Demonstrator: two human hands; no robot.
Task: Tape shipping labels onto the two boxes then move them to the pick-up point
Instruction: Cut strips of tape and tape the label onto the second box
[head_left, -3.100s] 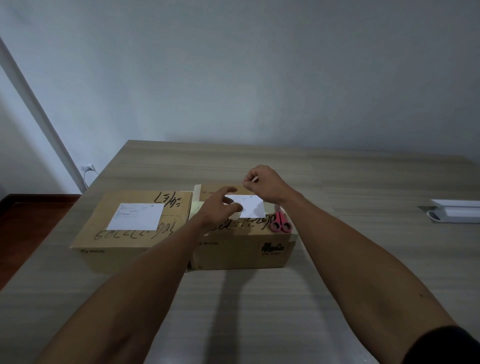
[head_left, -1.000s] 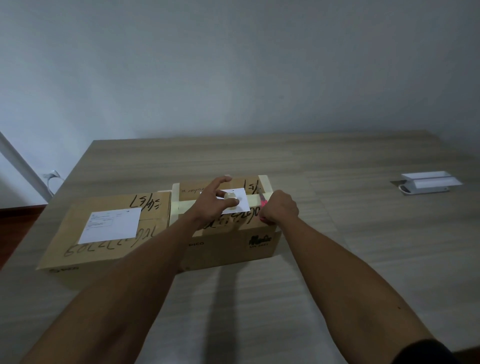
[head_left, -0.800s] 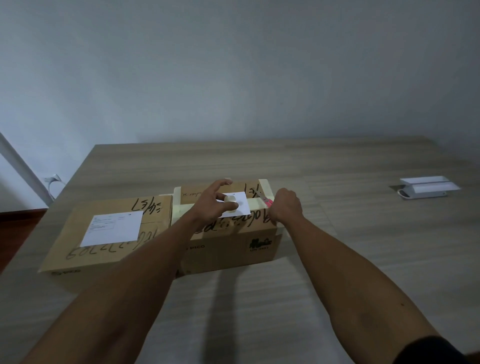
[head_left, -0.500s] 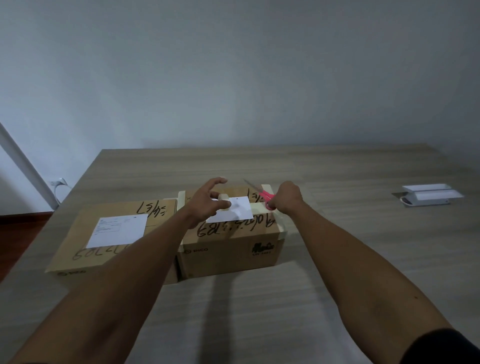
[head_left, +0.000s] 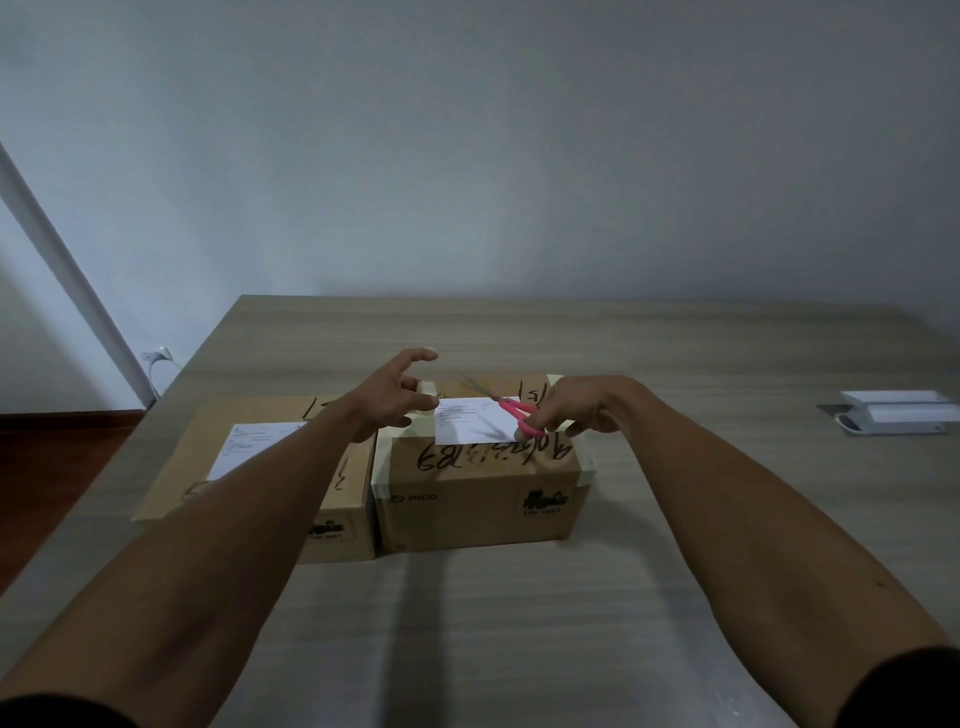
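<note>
Two boxes side by side on the counter (head_left: 519, 623), flanks touching, presumably so both tops stay within easy reach. On the left box (head_left: 260, 467), a white label (head_left: 249, 452) lying flat, part hidden by the forearm; whether taped down, cannot tell. On the right box (head_left: 483, 493), a second label (head_left: 475, 423) resting mid-top. Left hand (head_left: 387, 400) just above that box's left end, fingers curled round a small pale tape roll (head_left: 427, 396), index lifted free, probably keeping a pulled strip taut over the label; the strip itself too faint to make out. Right hand (head_left: 576, 408) over the right end, fingers clamped through the pink handles of the scissors (head_left: 511, 413), blades apart and aimed left toward the roll, apparently lined up for the cut. Off to the far right, well apart, a white tray-like object (head_left: 893, 413).
</note>
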